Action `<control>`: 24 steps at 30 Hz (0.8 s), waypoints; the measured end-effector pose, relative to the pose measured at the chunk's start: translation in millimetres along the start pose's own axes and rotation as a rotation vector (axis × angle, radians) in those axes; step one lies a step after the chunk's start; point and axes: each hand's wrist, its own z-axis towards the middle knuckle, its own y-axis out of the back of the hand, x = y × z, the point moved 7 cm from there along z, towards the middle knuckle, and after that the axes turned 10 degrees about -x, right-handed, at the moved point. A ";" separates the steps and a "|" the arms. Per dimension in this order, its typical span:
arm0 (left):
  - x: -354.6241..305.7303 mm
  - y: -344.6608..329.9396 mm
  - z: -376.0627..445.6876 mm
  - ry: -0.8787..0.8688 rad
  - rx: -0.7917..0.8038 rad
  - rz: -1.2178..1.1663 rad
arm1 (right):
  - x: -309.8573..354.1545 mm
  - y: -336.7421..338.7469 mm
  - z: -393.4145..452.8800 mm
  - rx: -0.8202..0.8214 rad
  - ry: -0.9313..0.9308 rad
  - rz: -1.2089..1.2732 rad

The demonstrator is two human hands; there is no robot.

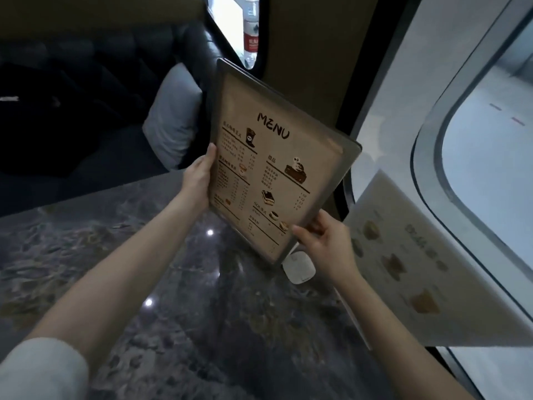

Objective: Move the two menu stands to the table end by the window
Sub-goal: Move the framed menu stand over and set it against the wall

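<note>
Two bare hands grip one menu stand, a tall flat panel w/ grey frame and beige printed sheet headed "MENU" (268, 171). Left hand (199, 177) is closed round the panel's left edge approx. mid-height, thumb lying up the front face. Right hand (323, 241) pinches the lower right corner, thumb on the front, fingers wrapped behind. Panel is tilted, top leaning away and to the left, bottom corner low over the dark marbled stone table (173, 284); can't tell if that corner touches the top. Just beside that corner, on the table, sits a small white rounded-square pad (298, 267).

Second menu stand, a pale sheet w/ faint brown food pics (409, 269), is at the table's right end, next to the large rounded window (490, 168), leaning twd. the wall below it. It's near the right hand but apart from it.

Beyond the table: black leather bench seat (86, 96) w/ a light grey cushion (176, 119). Clear plastic bottle w/ red label (251, 33) shows in a narrow opening above.
</note>
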 end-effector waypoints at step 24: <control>62.9 -85.2 82.9 0.069 0.154 0.037 | -86.3 -10.5 26.9 -0.133 -0.178 0.014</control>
